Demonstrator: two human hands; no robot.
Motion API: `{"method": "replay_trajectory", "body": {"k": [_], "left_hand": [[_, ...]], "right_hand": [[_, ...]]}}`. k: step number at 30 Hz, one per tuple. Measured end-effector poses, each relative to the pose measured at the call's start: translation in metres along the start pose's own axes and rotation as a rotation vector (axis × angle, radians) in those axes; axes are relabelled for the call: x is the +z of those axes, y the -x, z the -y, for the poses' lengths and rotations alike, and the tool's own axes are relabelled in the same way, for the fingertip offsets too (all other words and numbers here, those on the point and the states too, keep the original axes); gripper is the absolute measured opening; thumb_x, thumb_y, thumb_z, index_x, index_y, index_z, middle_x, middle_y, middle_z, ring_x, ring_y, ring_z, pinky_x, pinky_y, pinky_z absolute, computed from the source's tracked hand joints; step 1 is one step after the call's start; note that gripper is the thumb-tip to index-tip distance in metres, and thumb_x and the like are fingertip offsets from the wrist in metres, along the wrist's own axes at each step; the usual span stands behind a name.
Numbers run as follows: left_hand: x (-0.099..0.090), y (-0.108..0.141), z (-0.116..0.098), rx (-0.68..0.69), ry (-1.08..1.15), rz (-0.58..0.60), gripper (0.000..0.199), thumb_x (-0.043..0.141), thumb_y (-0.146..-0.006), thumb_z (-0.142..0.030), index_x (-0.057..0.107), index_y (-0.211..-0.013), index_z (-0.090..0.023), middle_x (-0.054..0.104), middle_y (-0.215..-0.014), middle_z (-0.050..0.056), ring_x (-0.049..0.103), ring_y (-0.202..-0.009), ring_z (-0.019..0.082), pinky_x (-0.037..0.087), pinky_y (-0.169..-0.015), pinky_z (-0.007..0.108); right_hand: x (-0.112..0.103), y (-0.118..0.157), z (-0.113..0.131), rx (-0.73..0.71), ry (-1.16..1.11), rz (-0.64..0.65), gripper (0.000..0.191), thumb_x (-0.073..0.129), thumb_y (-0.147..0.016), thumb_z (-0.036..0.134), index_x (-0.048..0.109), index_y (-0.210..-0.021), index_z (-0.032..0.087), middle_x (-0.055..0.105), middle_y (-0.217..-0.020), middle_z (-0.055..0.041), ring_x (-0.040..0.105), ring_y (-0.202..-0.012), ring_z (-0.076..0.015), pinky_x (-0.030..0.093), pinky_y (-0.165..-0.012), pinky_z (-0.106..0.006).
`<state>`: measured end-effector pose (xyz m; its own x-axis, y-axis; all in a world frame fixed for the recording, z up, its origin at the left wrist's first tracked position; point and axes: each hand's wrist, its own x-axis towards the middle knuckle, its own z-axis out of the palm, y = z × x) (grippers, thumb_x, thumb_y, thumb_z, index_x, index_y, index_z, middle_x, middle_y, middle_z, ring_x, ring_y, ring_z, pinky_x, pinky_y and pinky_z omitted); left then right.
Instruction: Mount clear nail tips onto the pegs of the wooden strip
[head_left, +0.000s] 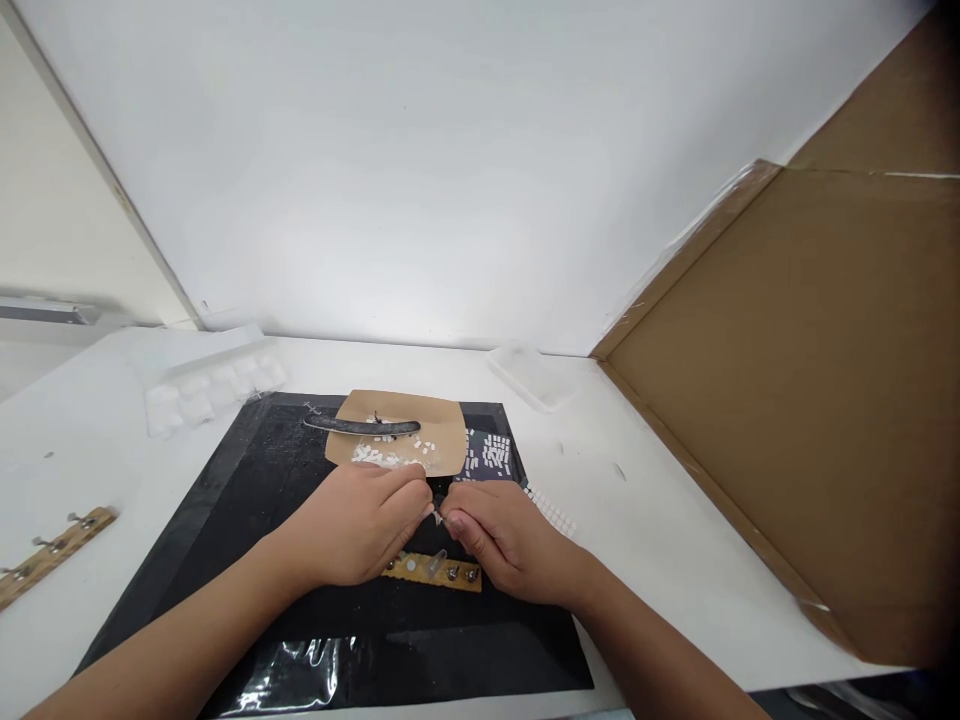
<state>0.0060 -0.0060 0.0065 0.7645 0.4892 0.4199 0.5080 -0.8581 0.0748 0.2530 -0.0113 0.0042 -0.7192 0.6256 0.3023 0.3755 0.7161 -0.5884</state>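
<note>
My left hand (367, 522) and my right hand (514, 540) come together over a black mat (322, 625), fingertips pinched close to each other. Between them shows a tiny pale piece, too small to name. Just below the fingers lies a wooden strip (416, 570) with metal studs and a clear, nail-shaped piece (437, 562) on it; my left hand covers its left end. Beyond my hands, a black curved nail file (361, 427) rests across a tan card (442, 425) strewn with small white bits (375, 456).
A dark sheet with white tabs (491, 455) lies by the card, and more white tabs (551, 510) sit right of it. Clear plastic trays (214, 385) stand back left, another (532, 375) back right. A second studded strip (56, 550) is far left. Cardboard (787, 400) walls the right side.
</note>
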Motion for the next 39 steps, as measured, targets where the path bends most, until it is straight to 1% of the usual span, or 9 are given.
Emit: {"method": "replay_trajectory", "body": {"k": [5, 9, 13, 17, 20, 25, 27, 33, 39], "left_hand": [[-0.002, 0.0, -0.001, -0.086, 0.144, -0.071, 0.035, 0.039, -0.111, -0.025, 0.054, -0.08, -0.019, 0.059, -0.074, 0.001, 0.051, -0.062, 0.015, 0.032, -0.058, 0.031], [-0.008, -0.002, -0.006, -0.234, 0.585, -0.006, 0.046, 0.04, -0.113, -0.029, 0.063, -0.075, -0.018, 0.061, -0.066, -0.002, 0.057, -0.059, 0.01, 0.043, -0.063, 0.025], [-0.011, -0.004, -0.008, -0.387, 0.944, 0.036, 0.043, 0.046, -0.113, -0.037, 0.078, -0.091, -0.019, 0.065, -0.059, -0.004, 0.064, -0.051, 0.008, 0.052, -0.067, 0.022], [-0.011, -0.005, -0.006, -0.428, 1.112, 0.024, 0.033, 0.058, -0.108, -0.038, 0.083, -0.1, -0.017, 0.08, -0.081, 0.003, 0.071, -0.053, 0.01, 0.058, -0.065, 0.023], [-0.012, -0.006, -0.001, -0.361, 1.083, -0.007, 0.024, 0.065, -0.104, -0.032, 0.085, -0.1, -0.018, 0.082, -0.093, 0.006, 0.073, -0.055, 0.011, 0.06, -0.058, 0.022], [-0.01, -0.006, 0.006, -0.161, 0.777, -0.258, 0.01, 0.079, -0.093, -0.016, 0.084, -0.099, -0.021, 0.084, -0.101, 0.006, 0.081, -0.088, 0.018, 0.068, -0.082, 0.028], [-0.009, -0.006, 0.006, -0.12, 0.713, -0.314, 0.011, 0.08, -0.091, -0.012, 0.083, -0.098, -0.02, 0.084, -0.103, 0.007, 0.081, -0.09, 0.018, 0.068, -0.082, 0.028], [-0.011, -0.004, -0.001, -0.03, 0.663, -0.304, 0.012, 0.074, -0.092, -0.005, 0.073, -0.094, -0.017, 0.082, -0.102, 0.007, 0.08, -0.09, 0.015, 0.066, -0.077, 0.024], [-0.011, -0.003, -0.001, -0.054, 0.59, -0.257, 0.01, 0.067, -0.097, -0.007, 0.068, -0.095, -0.017, 0.08, -0.103, 0.007, 0.076, -0.092, 0.014, 0.063, -0.078, 0.025]], "right_hand": [[-0.001, -0.001, 0.001, -0.007, -0.011, 0.007, 0.026, 0.036, -0.112, 0.029, 0.052, -0.093, 0.022, 0.061, -0.083, 0.0008, 0.054, -0.071, -0.0144, 0.04, -0.069, -0.026], [-0.002, 0.0, 0.0, -0.003, -0.012, 0.0, 0.027, 0.037, -0.113, 0.03, 0.054, -0.093, 0.022, 0.061, -0.082, 0.001, 0.053, -0.07, -0.0136, 0.04, -0.068, -0.026], [-0.005, 0.001, 0.0, -0.003, -0.036, -0.01, 0.028, 0.038, -0.113, 0.028, 0.058, -0.095, 0.021, 0.064, -0.084, 0.0008, 0.055, -0.072, -0.013, 0.042, -0.071, -0.026], [-0.007, 0.001, 0.0, 0.002, -0.036, -0.034, 0.026, 0.041, -0.112, 0.028, 0.061, -0.097, 0.021, 0.067, -0.086, 0.0004, 0.057, -0.071, -0.0124, 0.043, -0.069, -0.026], [-0.008, 0.001, 0.0, 0.002, -0.028, -0.043, 0.025, 0.042, -0.112, 0.028, 0.061, -0.098, 0.021, 0.068, -0.087, -0.0005, 0.059, -0.072, -0.013, 0.044, -0.069, -0.026], [-0.008, 0.0, 0.0, 0.006, -0.014, -0.054, 0.024, 0.041, -0.112, 0.028, 0.059, -0.097, 0.022, 0.069, -0.088, -0.0014, 0.061, -0.075, -0.0146, 0.047, -0.071, -0.027], [-0.007, -0.001, 0.0, 0.013, -0.001, -0.042, 0.025, 0.041, -0.112, 0.029, 0.059, -0.096, 0.022, 0.069, -0.088, -0.0016, 0.061, -0.074, -0.0145, 0.047, -0.071, -0.027], [-0.006, 0.0, -0.003, 0.006, -0.008, -0.002, 0.024, 0.042, -0.112, 0.03, 0.06, -0.099, 0.021, 0.069, -0.088, -0.0012, 0.061, -0.074, -0.0142, 0.045, -0.07, -0.026], [-0.005, -0.001, -0.003, 0.018, 0.019, -0.033, 0.024, 0.045, -0.112, 0.031, 0.061, -0.098, 0.021, 0.068, -0.085, -0.0003, 0.059, -0.072, -0.0136, 0.043, -0.069, -0.026]]}}
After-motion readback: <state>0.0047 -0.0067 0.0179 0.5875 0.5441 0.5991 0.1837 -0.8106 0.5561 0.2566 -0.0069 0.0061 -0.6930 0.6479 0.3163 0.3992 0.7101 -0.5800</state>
